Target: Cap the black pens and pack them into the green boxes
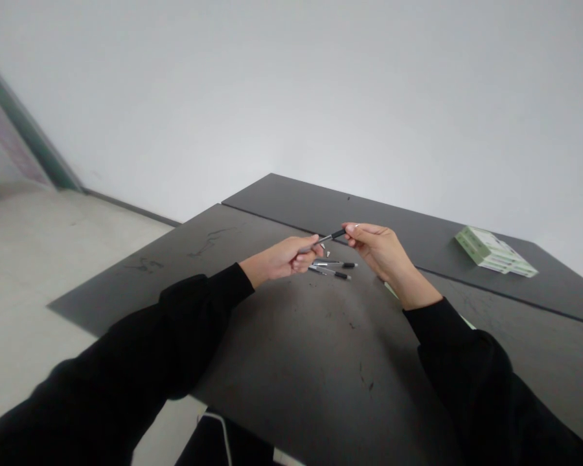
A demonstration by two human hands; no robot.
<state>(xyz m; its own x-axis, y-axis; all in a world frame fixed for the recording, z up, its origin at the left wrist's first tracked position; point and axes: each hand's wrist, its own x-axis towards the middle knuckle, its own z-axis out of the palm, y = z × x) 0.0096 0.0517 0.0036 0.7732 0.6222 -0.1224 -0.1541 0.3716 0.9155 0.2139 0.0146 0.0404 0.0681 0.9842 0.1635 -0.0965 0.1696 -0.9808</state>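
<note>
A slim pen (326, 239) with a clear barrel and a black grip is held above the table, slanting up to the right. My left hand (294, 255) is closed around its left part, thumb along the top. At the black end, the fingertips of my right hand (376, 246) pinch the pen; its very tip is hidden by them. Below lie several similar pens (331, 272) side by side, black grips to the right, their left ends behind my left hand. Tiny pale pieces (324, 251) show just behind the held pen, too small to name.
The dark table (291, 362) has a seam running across it and black scuffs. At the back right, several green-and-white boxes (495, 249) are stacked. Part of a pale green object (391, 290) shows beneath my right wrist. A white wall (320, 97) stands behind.
</note>
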